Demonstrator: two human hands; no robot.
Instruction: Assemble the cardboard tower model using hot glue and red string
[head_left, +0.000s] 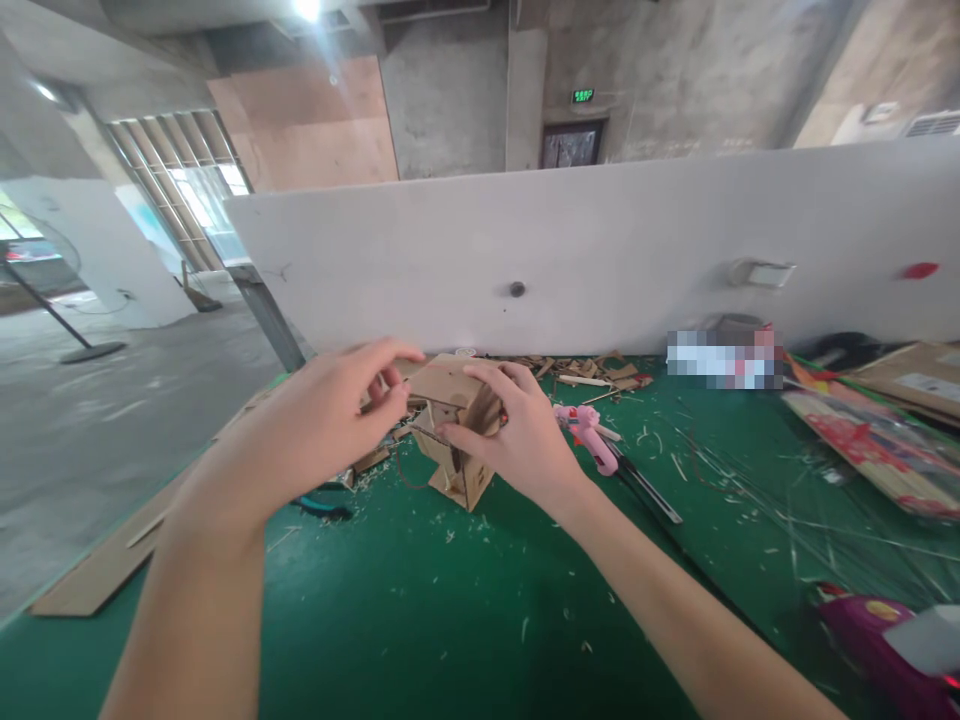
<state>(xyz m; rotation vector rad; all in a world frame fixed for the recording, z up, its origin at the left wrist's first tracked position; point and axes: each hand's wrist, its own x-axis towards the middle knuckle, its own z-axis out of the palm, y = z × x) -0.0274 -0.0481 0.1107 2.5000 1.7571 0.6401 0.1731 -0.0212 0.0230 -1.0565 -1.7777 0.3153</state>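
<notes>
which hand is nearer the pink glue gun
Right. The right hand grips the cardboard box just left of the glue gun; the left hand is on the box's far side, farther away.

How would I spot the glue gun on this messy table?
Start at the green table and find the cardboard box held by both hands. Just right of the right hand lies the glue gun, the only pink tool among brown cardboard scraps.
</notes>
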